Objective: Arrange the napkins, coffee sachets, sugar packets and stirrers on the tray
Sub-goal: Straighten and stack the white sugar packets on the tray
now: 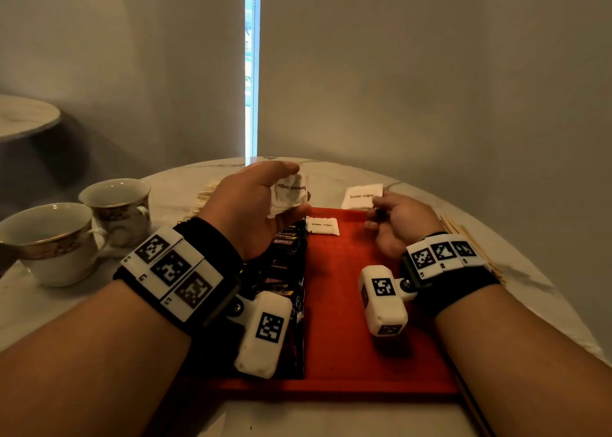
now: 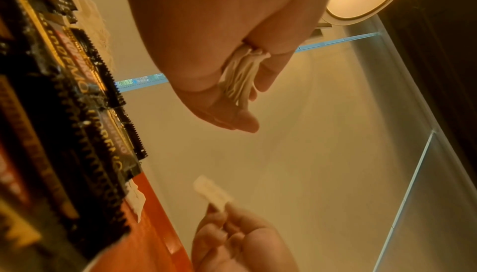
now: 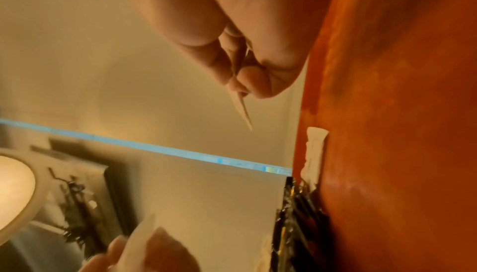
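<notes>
Counter point(image 1: 374, 175): round marble top carrying the tray, cups and loose stirrers.
Tray point(image 1: 347, 304): red, flat on the counter between the forearms.
Coffee sachets point(image 1: 284, 271): black, overlapping in a row along the tray's left side.
Cups point(image 1: 49, 241): two, left of the tray.
Left hand point(image 1: 251, 211): clamped on a bunch of sugar packets point(image 1: 289, 196), above the tray's far left corner.
Right hand point(image 1: 400, 221): pinches a single sugar packet point(image 1: 362, 196) over the tray's far edge.
Lone packet point(image 1: 322, 226): lies on the tray beside the sachets.
Stirrers point(image 1: 463, 234): wooden, on the counter right of the tray.
</notes>
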A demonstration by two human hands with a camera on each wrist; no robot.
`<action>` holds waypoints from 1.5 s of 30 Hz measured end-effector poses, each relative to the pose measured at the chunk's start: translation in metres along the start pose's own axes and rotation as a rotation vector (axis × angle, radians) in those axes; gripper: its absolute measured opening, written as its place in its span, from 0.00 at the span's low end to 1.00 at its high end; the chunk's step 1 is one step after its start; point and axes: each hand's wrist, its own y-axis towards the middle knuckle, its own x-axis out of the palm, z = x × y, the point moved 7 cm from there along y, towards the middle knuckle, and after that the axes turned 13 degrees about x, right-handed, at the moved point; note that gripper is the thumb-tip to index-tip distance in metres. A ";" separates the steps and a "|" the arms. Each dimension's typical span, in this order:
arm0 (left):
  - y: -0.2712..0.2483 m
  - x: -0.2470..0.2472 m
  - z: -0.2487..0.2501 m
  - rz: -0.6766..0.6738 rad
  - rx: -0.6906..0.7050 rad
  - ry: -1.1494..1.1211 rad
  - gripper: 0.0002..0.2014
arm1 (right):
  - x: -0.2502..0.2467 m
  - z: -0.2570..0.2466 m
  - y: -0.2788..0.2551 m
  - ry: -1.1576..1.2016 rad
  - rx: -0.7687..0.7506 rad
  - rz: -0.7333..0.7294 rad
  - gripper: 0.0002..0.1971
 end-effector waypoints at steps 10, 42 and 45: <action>-0.001 0.000 0.000 0.008 -0.002 0.004 0.08 | -0.020 0.019 0.017 -0.223 0.229 0.084 0.20; -0.007 0.007 0.003 -0.028 -0.005 -0.009 0.14 | -0.010 0.016 0.003 -0.342 0.128 0.121 0.04; -0.006 0.007 0.003 -0.046 -0.012 -0.020 0.16 | -0.009 0.016 0.003 -0.336 0.125 0.121 0.05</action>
